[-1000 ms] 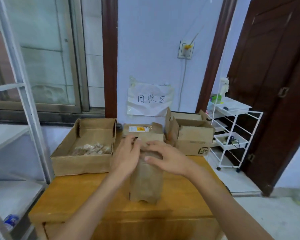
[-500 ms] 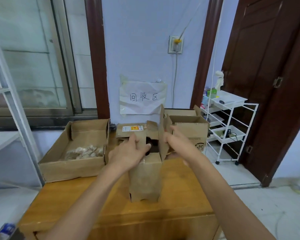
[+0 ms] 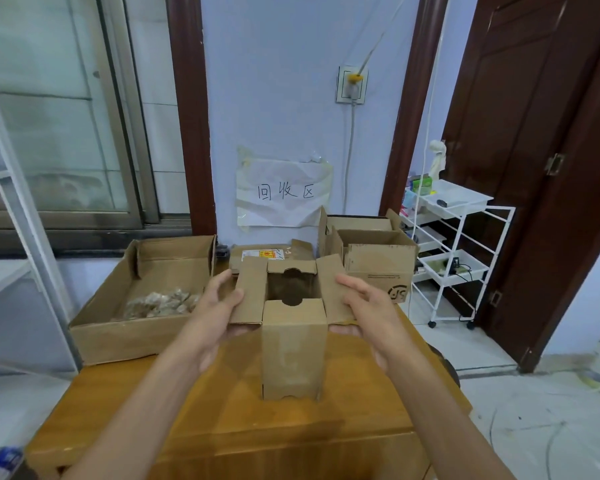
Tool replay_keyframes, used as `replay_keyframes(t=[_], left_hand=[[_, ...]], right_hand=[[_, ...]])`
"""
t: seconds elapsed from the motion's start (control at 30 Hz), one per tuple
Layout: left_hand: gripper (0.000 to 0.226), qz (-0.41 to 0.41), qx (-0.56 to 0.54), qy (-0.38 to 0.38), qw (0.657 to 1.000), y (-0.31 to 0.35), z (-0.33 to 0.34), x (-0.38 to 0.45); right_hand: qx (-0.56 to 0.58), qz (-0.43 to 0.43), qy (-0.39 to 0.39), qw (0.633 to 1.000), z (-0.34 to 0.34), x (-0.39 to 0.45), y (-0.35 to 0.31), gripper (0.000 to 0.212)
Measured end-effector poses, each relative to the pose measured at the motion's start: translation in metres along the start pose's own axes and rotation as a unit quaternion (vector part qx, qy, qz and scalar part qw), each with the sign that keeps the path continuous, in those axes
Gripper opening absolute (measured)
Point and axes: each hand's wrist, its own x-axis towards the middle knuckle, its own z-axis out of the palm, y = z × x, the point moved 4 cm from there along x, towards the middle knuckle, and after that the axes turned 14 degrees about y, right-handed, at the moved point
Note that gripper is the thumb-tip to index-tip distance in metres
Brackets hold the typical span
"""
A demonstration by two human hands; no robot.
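Head view: left hand [image 3: 215, 317] and right hand [image 3: 371, 313] fingers clamp one carton's [image 3: 293, 348] two flaps.

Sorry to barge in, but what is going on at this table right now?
A person is working on a small cardboard box that stands upright on the wooden table. The left hand holds its left flap and the right hand its right flap, both spread outward, so the top is open; the inside is too dark to see. A shallow carton with crumpled filling lies to the left.

The characters 回收区 are written on the paper sign [image 3: 284, 192] taped on the wall. A round logo, seemingly "SF", is printed on the right cardboard box [image 3: 378, 271].
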Motion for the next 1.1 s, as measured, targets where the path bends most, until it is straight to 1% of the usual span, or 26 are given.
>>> replay_keyframes(t=[0.07, 0.1, 0.17, 0.23, 0.27, 0.33, 0.37, 0.43, 0.47, 0.5, 0.53, 0.57, 0.63, 0.67, 0.7, 0.73, 0.77, 0.8, 0.83, 0.87, 0.9, 0.93, 0.97, 1.0, 1.03, 1.1], left_hand=[[0.036, 0.036, 0.005, 0.011, 0.999, -0.016, -0.003, -0.001], [0.036, 0.056, 0.022, 0.014, 0.998, -0.024, -0.004, -0.002], [0.036, 0.125, 0.080, 0.031, 0.989, -0.036, -0.001, -0.006], [0.039, 0.177, 0.127, 0.041, 0.975, -0.042, 0.008, -0.016], [0.039, 0.185, 0.134, 0.047, 0.972, -0.040, 0.013, -0.022], [0.041, 0.136, 0.142, 0.065, 0.978, -0.036, 0.016, -0.023], [0.046, 0.106, 0.177, 0.075, 0.976, -0.029, 0.013, -0.016], [0.056, 0.091, 0.272, 0.071, 0.955, -0.007, 0.011, 0.002], [0.055, 0.101, 0.321, 0.056, 0.940, 0.004, 0.014, 0.011], [0.053, 0.122, 0.384, 0.038, 0.914, 0.016, 0.020, 0.017], [0.051, 0.153, 0.452, 0.029, 0.878, 0.027, 0.030, 0.021], [0.049, 0.179, 0.515, 0.025, 0.838, 0.036, 0.039, 0.022], [0.046, 0.213, 0.604, 0.015, 0.767, 0.047, 0.056, 0.022], [0.048, 0.214, 0.628, 0.001, 0.748, 0.050, 0.063, 0.020], [0.050, 0.203, 0.647, -0.012, 0.735, 0.050, 0.067, 0.020], [0.053, 0.193, 0.653, -0.019, 0.732, 0.051, 0.069, 0.019], [0.055, 0.180, 0.648, -0.028, 0.740, 0.053, 0.068, 0.017], [0.058, 0.155, 0.619, -0.039, 0.769, 0.054, 0.066, 0.015], [0.061, 0.119, 0.565, -0.060, 0.814, 0.056, 0.062, 0.012], [0.065, 0.067, 0.505, -0.092, 0.856, 0.058, 0.058, 0.006], [0.077, 0.010, 0.468, -0.129, 0.874, 0.060, 0.054, -0.002], [0.092, -0.026, 0.464, -0.165, 0.870, 0.061, 0.049, -0.008], [0.104, -0.041, 0.480, -0.202, 0.853, 0.059, 0.046, -0.012], [0.111, -0.043, 0.493, -0.230, 0.838, 0.058, 0.043, -0.017], [0.116, -0.042, 0.499, -0.250, 0.829, 0.057, 0.040, -0.021], [0.121, -0.045, 0.499, -0.266, 0.823, 0.058, 0.037, -0.032]], right_hand=[[0.031, 0.015, -0.002, 0.999, 0.001, -0.001, 0.015, 0.029], [0.043, 0.025, -0.005, 0.999, 0.003, -0.003, 0.022, 0.028], [0.052, 0.040, -0.001, 0.998, 0.008, -0.009, 0.033, 0.030], [0.035, 0.027, 0.018, 0.999, 0.016, -0.015, 0.044, 0.034], [0.023, 0.012, 0.025, 0.999, 0.019, -0.016, 0.049, 0.035], [-0.036, -0.035, 0.037, 0.998, 0.017, -0.009, 0.053, 0.034], [-0.083, -0.070, 0.046, 0.993, 0.013, -0.003, 0.047, 0.030], [-0.183, -0.128, 0.033, 0.974, 0.007, 0.011, 0.022, 0.017], [-0.233, -0.143, 0.015, 0.962, 0.007, 0.019, 0.006, 0.014], [-0.291, -0.162, 0.003, 0.943, 0.009, 0.028, -0.009, 0.021], [-0.362, -0.191, 0.001, 0.912, 0.015, 0.038, -0.021, 0.034], [-0.440, -0.215, 0.006, 0.872, 0.024, 0.048, -0.031, 0.045], [-0.567, -0.262, 0.018, 0.781, 0.045, 0.066, -0.044, 0.055], [-0.612, -0.288, 0.017, 0.736, 0.056, 0.073, -0.047, 0.056], [-0.640, -0.304, 0.011, 0.706, 0.065, 0.078, -0.050, 0.055], [-0.651, -0.317, 0.005, 0.690, 0.071, 0.084, -0.052, 0.054], [-0.656, -0.318, 0.000, 0.684, 0.076, 0.090, -0.053, 0.053], [-0.660, -0.317, -0.007, 0.681, 0.078, 0.093, -0.053, 0.053], [-0.664, -0.316, -0.013, 0.678, 0.079, 0.096, -0.053, 0.054], [-0.662, -0.316, -0.016, 0.680, 0.079, 0.100, -0.053, 0.058], [-0.654, -0.308, -0.020, 0.691, 0.077, 0.103, -0.054, 0.064], [-0.644, -0.291, -0.027, 0.707, 0.076, 0.104, -0.056, 0.073], [-0.634, -0.263, -0.035, 0.726, 0.074, 0.106, -0.057, 0.081], [-0.626, -0.232, -0.044, 0.743, 0.074, 0.109, -0.058, 0.087], [-0.621, -0.204, -0.052, 0.755, 0.075, 0.112, -0.059, 0.091], [-0.616, -0.162, -0.054, 0.769, 0.077, 0.121, -0.060, 0.092]])
